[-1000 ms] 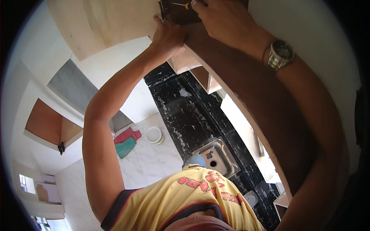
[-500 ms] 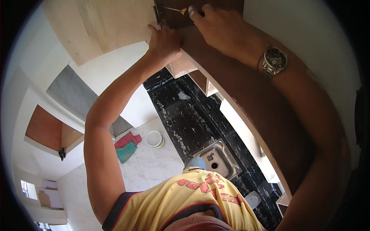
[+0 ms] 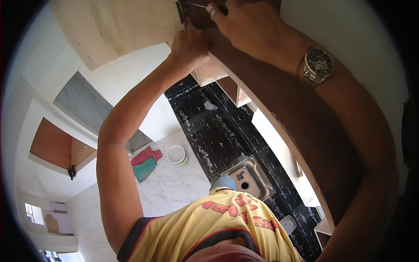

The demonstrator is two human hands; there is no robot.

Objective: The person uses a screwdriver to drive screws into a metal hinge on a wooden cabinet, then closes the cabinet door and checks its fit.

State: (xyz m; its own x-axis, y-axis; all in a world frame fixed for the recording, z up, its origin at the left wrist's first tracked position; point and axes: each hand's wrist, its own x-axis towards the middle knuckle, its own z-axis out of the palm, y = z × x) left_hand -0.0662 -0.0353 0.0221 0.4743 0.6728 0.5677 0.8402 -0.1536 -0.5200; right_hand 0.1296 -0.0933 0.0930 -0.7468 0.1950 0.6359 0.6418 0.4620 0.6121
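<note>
at board (image 3: 283, 100), curled left hand (image 3: 190, 47)

No words or numbers can be read. Small dial marks (image 3: 319, 60) stand on the wristwatch (image 3: 312, 78), behind the right fingers (image 3: 214, 12); well below the left fingers (image 3: 188, 24), a dark sticker (image 3: 240, 175) lies in the steel sink (image 3: 255, 185), a coloured band (image 3: 183, 161) edges the white bucket (image 3: 176, 153), and red block shapes (image 3: 231, 209) mark the yellow shirt (image 3: 174, 229).
</note>
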